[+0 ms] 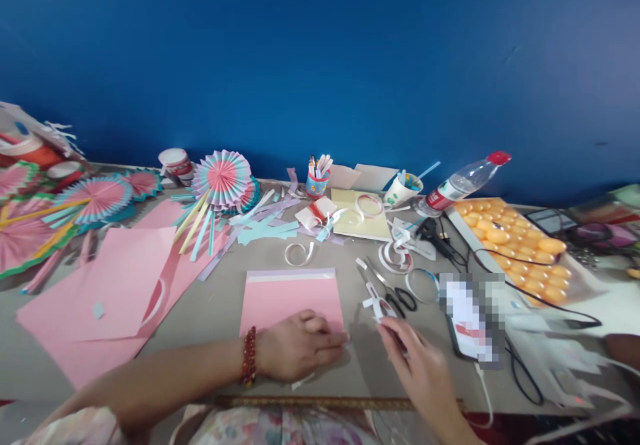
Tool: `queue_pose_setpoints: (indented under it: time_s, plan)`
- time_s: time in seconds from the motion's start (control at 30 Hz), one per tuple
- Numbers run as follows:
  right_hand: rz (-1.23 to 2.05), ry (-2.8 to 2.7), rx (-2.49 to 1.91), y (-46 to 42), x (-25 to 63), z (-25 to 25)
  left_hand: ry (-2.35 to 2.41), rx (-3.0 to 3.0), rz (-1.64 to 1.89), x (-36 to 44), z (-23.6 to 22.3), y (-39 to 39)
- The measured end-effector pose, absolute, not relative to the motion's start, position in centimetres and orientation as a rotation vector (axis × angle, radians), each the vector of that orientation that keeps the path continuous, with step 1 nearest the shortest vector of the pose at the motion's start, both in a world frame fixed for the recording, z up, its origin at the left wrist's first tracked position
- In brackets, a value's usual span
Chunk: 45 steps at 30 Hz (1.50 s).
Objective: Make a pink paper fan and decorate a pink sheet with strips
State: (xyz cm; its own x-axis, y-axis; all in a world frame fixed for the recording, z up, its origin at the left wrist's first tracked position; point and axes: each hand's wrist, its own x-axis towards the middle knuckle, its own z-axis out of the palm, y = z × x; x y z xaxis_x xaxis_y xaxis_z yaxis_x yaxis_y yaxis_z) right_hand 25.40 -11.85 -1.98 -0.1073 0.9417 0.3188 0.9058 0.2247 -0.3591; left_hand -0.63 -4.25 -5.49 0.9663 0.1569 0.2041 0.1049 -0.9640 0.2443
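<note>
A sheet of pink paper lies in front of me, with white and lilac strips along its far edge. My left hand, with a red bead bracelet at the wrist, rests on its near part. The fingers are partly curled and press at the right edge, hiding that corner. My right hand is to the right of the paper. Its thumb and fingers close on the near end of a white-handled tool, whose exact kind is unclear. Black-handled scissors lie beside it, blades apart.
Pleated paper fans and large pink sheets lie left. Behind are paper strips, a pen cup and a notepad. Right are a tape roll, bottle, phone, cables and an orange balloon-like pack.
</note>
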Motion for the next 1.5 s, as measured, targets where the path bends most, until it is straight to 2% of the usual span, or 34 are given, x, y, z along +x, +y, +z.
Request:
queue_pose_setpoints:
  time_s: [0.4, 0.5, 0.73, 0.97, 1.1, 1.27, 1.5]
  plan:
    - [0.139, -1.998, -1.543, -11.5, 25.1, -1.1, 0.178, 2.751, 0.322, -0.6, -5.5, -3.9]
    - [0.154, -1.988, -1.486, -11.2, 24.8, -0.6, 0.230, 2.548, 0.372, -0.5, -4.0, -3.2]
    - [0.424, -1.868, -1.463, -10.5, 22.4, 0.0, 0.628, 1.976, 0.757, 0.4, 1.2, -1.7]
    - [0.662, -1.749, -1.403, -9.8, 20.4, -0.8, 0.656, 2.040, 0.890, 0.8, 2.2, -2.1]
    - [0.755, -1.719, -1.407, -9.9, 19.8, -0.7, 0.571, 2.277, 0.928, 0.1, 2.2, -1.7]
    - [0.461, -1.859, -1.458, -9.6, 22.1, 0.3, 0.803, 2.449, 1.067, -3.1, 2.4, 0.7]
    - [-0.464, -1.965, -1.539, -5.6, 28.9, -0.1, 1.404, 2.430, 0.996, -9.6, -0.9, 4.5]
